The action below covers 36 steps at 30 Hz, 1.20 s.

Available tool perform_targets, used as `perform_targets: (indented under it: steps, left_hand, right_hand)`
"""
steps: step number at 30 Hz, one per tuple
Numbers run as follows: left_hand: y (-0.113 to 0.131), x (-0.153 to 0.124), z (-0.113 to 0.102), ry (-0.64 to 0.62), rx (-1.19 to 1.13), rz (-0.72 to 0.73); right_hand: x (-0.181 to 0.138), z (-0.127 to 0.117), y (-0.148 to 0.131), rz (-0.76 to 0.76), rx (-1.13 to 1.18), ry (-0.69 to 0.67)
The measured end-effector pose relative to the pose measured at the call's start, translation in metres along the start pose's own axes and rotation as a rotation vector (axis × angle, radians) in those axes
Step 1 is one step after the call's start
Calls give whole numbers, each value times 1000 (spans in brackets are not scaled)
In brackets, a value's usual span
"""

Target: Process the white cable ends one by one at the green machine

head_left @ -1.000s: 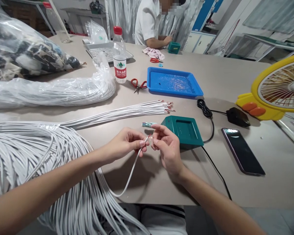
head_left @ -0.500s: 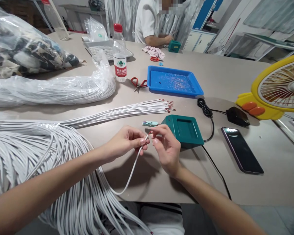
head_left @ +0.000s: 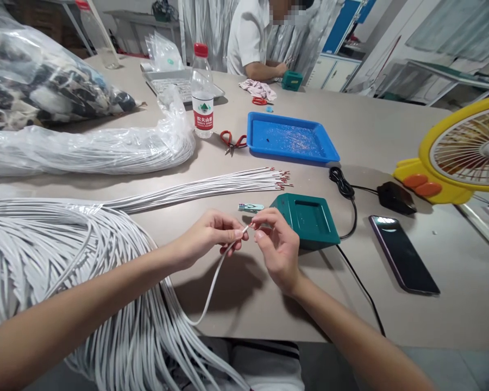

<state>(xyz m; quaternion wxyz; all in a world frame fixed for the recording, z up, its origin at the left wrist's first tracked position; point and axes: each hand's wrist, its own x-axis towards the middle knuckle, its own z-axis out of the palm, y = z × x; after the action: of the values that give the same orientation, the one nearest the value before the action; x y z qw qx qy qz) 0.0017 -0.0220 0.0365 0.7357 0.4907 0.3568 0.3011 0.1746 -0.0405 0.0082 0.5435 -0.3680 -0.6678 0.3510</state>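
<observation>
A white cable (head_left: 214, 282) loops up from a big bundle of white cables (head_left: 122, 304) hanging over the table edge at the left. Close to its end, my left hand (head_left: 218, 234) pinches it between thumb and fingers. Reddish wires show at the tip, where the curled fingertips of my right hand (head_left: 277, 244) hold the end; its thumb sits slightly apart below. Just behind my right hand stands a green box-shaped device (head_left: 312, 217) with a recessed top. A small light-green tool (head_left: 250, 207) lies beside the device.
Cables with reddish ends (head_left: 228, 182) lie across the table. Beyond are red-handled scissors (head_left: 231, 142), a blue tray (head_left: 264, 152) with scraps and a water bottle (head_left: 204, 103). A phone (head_left: 405, 255) and yellow fan (head_left: 427, 146) are at right. A co-worker (head_left: 250, 38) sits opposite.
The cable's end has tilted slightly lower between my hands, and the fingertips of my right hand now cover more of its reddish wires. The view has shifted slightly.
</observation>
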Motion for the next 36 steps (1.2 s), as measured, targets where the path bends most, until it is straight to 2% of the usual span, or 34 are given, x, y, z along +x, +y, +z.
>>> perform_targets:
  steps: [9,14,20,25,36]
  left_hand:
    - [1,3,-3,149,90,37]
    - [1,2,-2,109,83,41]
    - [-1,2,-3,116,60,47]
    - [0,3,-3,122,28,50]
    - [-1,3,-2,129,66,64]
  right_hand:
    - [2,0,3,135,59,-77]
    - [-1,3,2,120,61,-128]
    - [-3,3,3,99,40,-21]
    - [-1,2,4,129,81,-60]
    - [1,0,1,180,103,-28]
